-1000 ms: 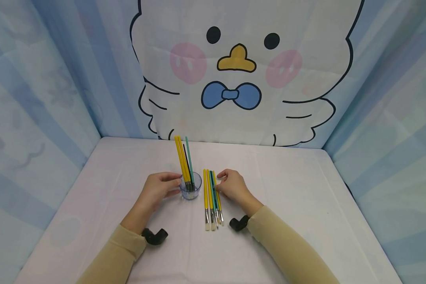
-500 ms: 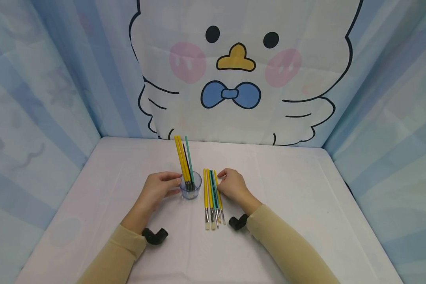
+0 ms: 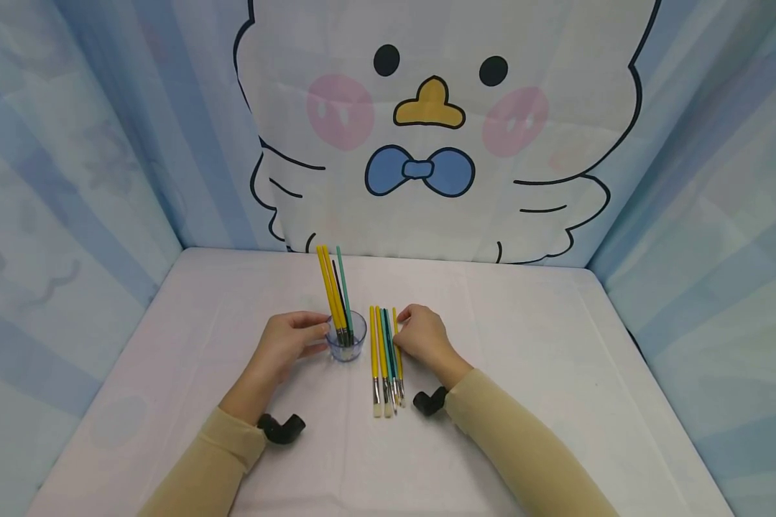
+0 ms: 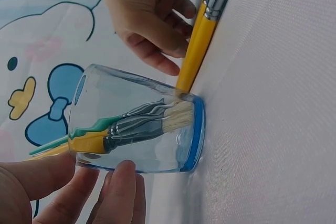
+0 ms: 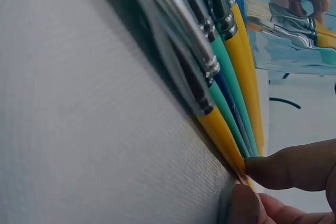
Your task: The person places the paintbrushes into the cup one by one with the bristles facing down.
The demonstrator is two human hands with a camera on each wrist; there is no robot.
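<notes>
My left hand point(image 3: 288, 339) holds a clear cup point(image 4: 157, 85) with a blue base by its side, thumb and fingertips against the wall. Several paintbrushes point(image 3: 330, 287) stand in it, bristles down, with yellow, teal and dark handles leaning left. Just right of the cup, several more paintbrushes point(image 3: 383, 352) lie side by side on the table, bristles toward me. My right hand point(image 3: 425, 336) pinches the rightmost yellow paintbrush point(image 5: 219, 132) near its handle end between thumb and finger. That brush lies at the edge of the row, close against a teal-handled one point(image 5: 223, 103).
A white cloth covers the table point(image 3: 517, 416). Behind it hangs a backdrop point(image 3: 427, 230) with a cartoon bird, and blue patterned curtains point(image 3: 58, 215) close in both sides. Black angled pieces point(image 3: 283, 429) sit at both wrists.
The pinched yellow paintbrush has turned slightly, its bristle end swinging left toward the row and its handle end shifting right. The left hand and cup stay in place.
</notes>
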